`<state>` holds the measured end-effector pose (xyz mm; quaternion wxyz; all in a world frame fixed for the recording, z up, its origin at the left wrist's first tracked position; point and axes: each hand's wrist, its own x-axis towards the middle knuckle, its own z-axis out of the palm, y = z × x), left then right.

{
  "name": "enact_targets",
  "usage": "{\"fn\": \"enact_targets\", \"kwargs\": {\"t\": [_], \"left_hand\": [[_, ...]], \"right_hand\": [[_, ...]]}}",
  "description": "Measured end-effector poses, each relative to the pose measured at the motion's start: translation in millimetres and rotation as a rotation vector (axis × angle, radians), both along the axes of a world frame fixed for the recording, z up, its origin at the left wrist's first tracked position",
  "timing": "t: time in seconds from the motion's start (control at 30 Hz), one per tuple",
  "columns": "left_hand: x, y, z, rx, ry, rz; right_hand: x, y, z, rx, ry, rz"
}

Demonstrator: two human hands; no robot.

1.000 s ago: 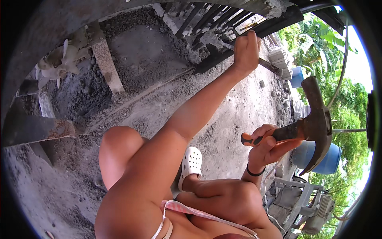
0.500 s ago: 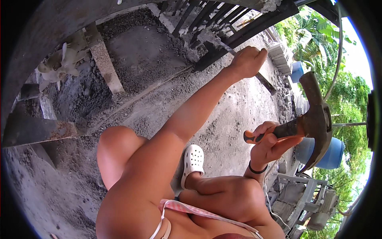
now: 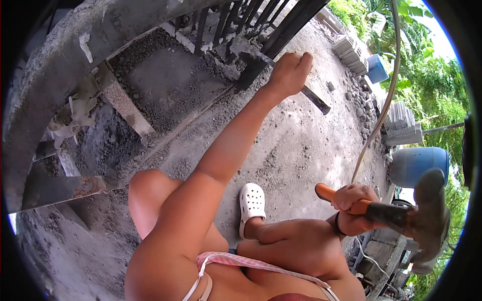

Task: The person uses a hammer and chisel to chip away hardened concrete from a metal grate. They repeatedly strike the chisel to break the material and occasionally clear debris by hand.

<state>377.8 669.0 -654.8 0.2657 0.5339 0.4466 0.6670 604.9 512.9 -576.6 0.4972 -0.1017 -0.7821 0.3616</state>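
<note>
My left hand [image 3: 291, 72] is closed around a flat metal bar [image 3: 317, 101], whose lower end sticks out below the fist. The bar's upper end reaches the dark metal frame [image 3: 283, 32], near grey clumps stuck at the frame's foot; exact contact is hard to see. Off to the right, my right hand [image 3: 355, 196] grips a claw hammer [image 3: 389, 214] by its orange and black handle. The hammer's head [image 3: 429, 223] points to the right, well apart from the bar, and is slightly blurred.
Dark upright slats [image 3: 226, 25] stand at the top, beside a curved concrete-crusted rim [image 3: 125, 40]. Rusty beams [image 3: 123, 103] lie at left over grey rubble. A hose [image 3: 386, 100] hangs at right, before stacked blocks [image 3: 351, 52] and a blue barrel [image 3: 419, 165]. My white clog [image 3: 252, 203] rests on the gritty ground.
The hammer has swung down and right, away from the bar, with its head turned outward. My left hand keeps its grip on the bar. The whole view has shifted a little.
</note>
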Motion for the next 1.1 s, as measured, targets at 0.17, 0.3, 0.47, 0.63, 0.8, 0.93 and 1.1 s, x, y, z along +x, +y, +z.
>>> {"fn": "enact_targets", "kwargs": {"t": [0.17, 0.3, 0.47, 0.63, 0.8, 0.93, 1.1], "left_hand": [[23.4, 7.2, 17.2, 0.088, -0.191, -0.02], [23.4, 13.3, 15.5, 0.266, 0.088, 0.11], [26.4, 35.1, -7.4, 0.083, 0.106, -0.079], [34.4, 29.3, 0.6, 0.082, 0.164, 0.058], [39.3, 49.2, 12.4, 0.099, 0.24, 0.12], [46.3, 62.3, 11.9, -0.008, 0.118, 0.076], [52.9, 73.4, 23.5, -0.097, 0.037, 0.049]], "right_hand": [[83.7, -27.6, 49.5, -0.051, 0.23, 0.062], [134.1, -32.3, 64.5, -0.174, 0.213, -0.178], [156.0, -17.5, 58.9, -0.444, 0.174, -0.352], [132.9, 37.4, 16.8, -0.187, 0.079, -0.355], [109.1, 94.4, -26.5, -0.096, -0.086, -0.148], [99.6, 139.6, -38.3, -0.16, -0.13, -0.001], [89.1, 181.4, -14.0, -0.262, -0.249, 0.018]]}}
